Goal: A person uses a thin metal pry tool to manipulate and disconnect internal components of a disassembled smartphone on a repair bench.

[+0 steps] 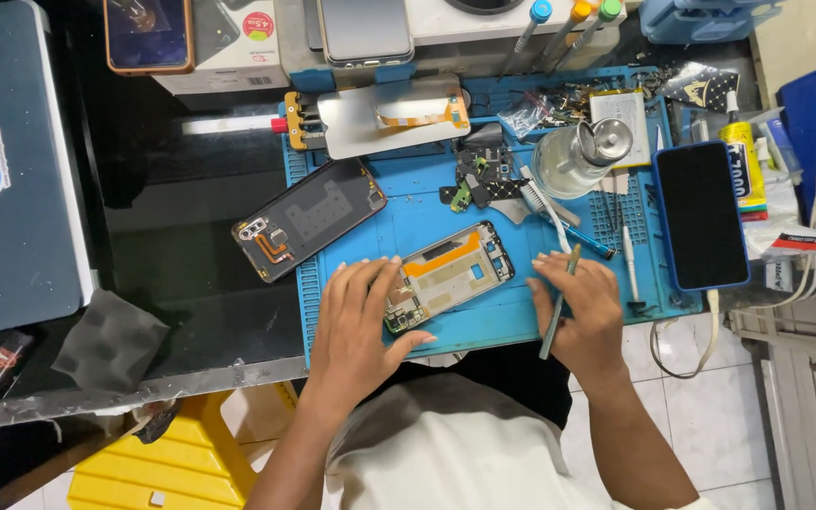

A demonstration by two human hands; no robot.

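Two bare hands are working over a ribbed blue rubber mat (521,326) lying on a glossy black tabletop (191,274). Between them an opened phone frame (450,276) is lying flat and tilted on the mat's near middle: a thin rectangular shell, pale gold inside, with an orange strip crossing its upper end and a dark cluster of small parts at its lower left corner. The left hand (361,326) is resting on that corner, fingers spread and loosely curved, thumb stretching along the frame's lower edge, pressing it down rather than clasping it. The right hand (583,316) is sitting just right of the frame, fingers curling around a slim grey-green tool (559,302) that is slanting from the fingertips down past the wrist.

Up and left, a dark phone back cover (309,219) with an orange flex strip is lying half off the mat. Behind the right hand, a clear round dispenser bottle (578,156) with a shiny metal top is standing, and a black-screened phone in a blue case (701,215) is lying at the mat's right edge.
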